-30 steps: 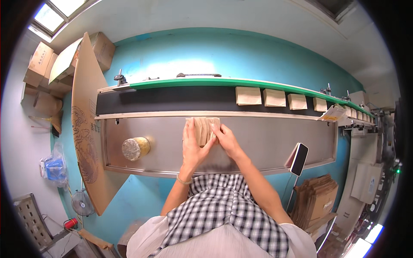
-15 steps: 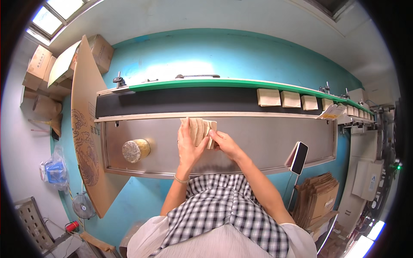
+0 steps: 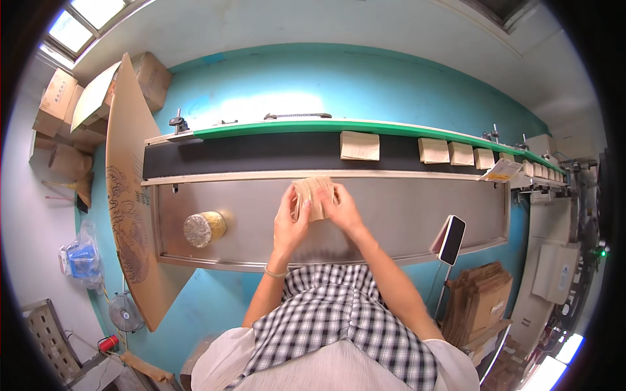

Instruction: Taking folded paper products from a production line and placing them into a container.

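Observation:
My left hand [image 3: 292, 212] is closed round the left side of a bundle of tan folded paper napkins [image 3: 314, 195]. The right side of the same bundle is in my right hand [image 3: 343, 212], whose fingers are partly blurred and partly hidden behind the paper. The bundle is over the steel tray table, at the near edge of a black conveyor belt [image 3: 248, 155]. Just beyond my hands, a flat stack of napkins [image 3: 360, 146] lies on the belt. Several more napkin stacks [image 3: 433, 151] sit in a row farther right.
A yellowish roll-shaped thing in clear wrap [image 3: 204, 229] stands on the steel table [image 3: 254, 244] at left. At right are a phone on a stand [image 3: 452, 240] and flattened cardboard [image 3: 479, 303]. A tall cardboard sheet [image 3: 127, 195] blocks the left end. A green rail [image 3: 293, 126] edges the belt.
Another napkin stack now lies on the belt beyond my hands. Stacks on the belt have shifted right. The bundle in my hands has moved slightly right and is thinner, with both hands around it.

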